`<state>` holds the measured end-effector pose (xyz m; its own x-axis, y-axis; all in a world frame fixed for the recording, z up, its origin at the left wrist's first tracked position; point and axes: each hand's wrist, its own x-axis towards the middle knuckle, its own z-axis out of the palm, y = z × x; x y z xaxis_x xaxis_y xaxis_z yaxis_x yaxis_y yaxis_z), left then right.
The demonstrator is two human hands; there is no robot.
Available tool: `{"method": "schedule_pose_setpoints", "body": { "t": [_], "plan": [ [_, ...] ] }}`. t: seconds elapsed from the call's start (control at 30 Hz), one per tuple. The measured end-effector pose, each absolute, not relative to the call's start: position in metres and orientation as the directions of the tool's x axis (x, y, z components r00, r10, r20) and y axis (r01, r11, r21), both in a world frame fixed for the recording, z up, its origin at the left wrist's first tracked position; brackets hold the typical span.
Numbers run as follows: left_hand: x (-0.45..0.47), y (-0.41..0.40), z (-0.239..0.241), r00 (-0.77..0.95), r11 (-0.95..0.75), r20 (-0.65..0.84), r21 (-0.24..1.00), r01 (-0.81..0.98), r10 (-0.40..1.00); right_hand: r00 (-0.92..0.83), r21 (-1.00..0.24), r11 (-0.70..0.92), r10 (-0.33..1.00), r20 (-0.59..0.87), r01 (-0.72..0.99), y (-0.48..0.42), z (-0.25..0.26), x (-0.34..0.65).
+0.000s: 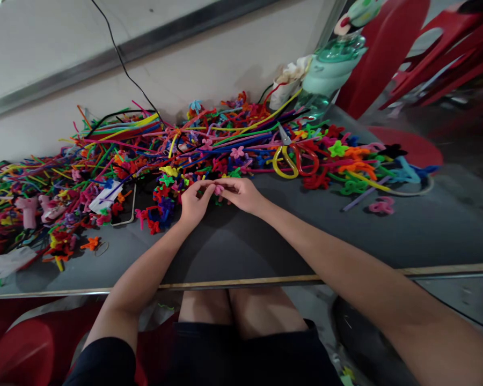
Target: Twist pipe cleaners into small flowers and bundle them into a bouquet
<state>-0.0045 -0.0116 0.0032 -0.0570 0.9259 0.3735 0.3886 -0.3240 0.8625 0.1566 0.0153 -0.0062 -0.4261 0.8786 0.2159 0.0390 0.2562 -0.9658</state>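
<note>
My left hand (196,201) and my right hand (243,194) meet over the table in front of the pile. Between their fingertips is a small pink pipe-cleaner piece (218,189), pinched from both sides; its exact shape is partly hidden by my fingers. Just behind the hands lies a heap of colourful pipe cleaners (173,145), some straight, many bent into small flowers. Red and blue bent pieces (161,210) sit left of my left hand. To the right of my hands rest scissors (292,159) with one yellow and one red handle loop. A pink flower (381,206) lies farther right.
A teal bottle (326,75) and a white paper cup (284,92) stand at the back right. A phone-like frame (124,209) lies left, with a plastic bag (8,265) at the far left. Red chairs (386,43) are beyond the table; a black cable (121,53) hangs down the wall.
</note>
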Motion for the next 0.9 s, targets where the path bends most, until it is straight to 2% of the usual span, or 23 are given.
{"method": "schedule_pose_setpoints", "body": {
  "t": [0.3, 0.57, 0.9],
  "plan": [
    [-0.0033, -0.0115, -0.0013, -0.032, -0.325, 0.367, 0.860, 0.394, 0.930, -0.209, -0.949, 0.289, 0.943, 0.260, 0.123, 0.0151, -0.0033, 0.1589],
    [-0.0026, -0.0129, 0.0016, -0.016, -0.302, 0.337, 0.863, 0.405, 0.941, -0.210, -0.919, 0.340, 0.931, 0.299, 0.199, 0.0151, -0.0052, 0.1607],
    [-0.0003, -0.0157, 0.0014, -0.022, -0.308, 0.362, 0.821, 0.481, 0.932, -0.249, -0.931, 0.317, 0.931, 0.267, 0.184, 0.0172, -0.0090, 0.1603]
  ]
}}
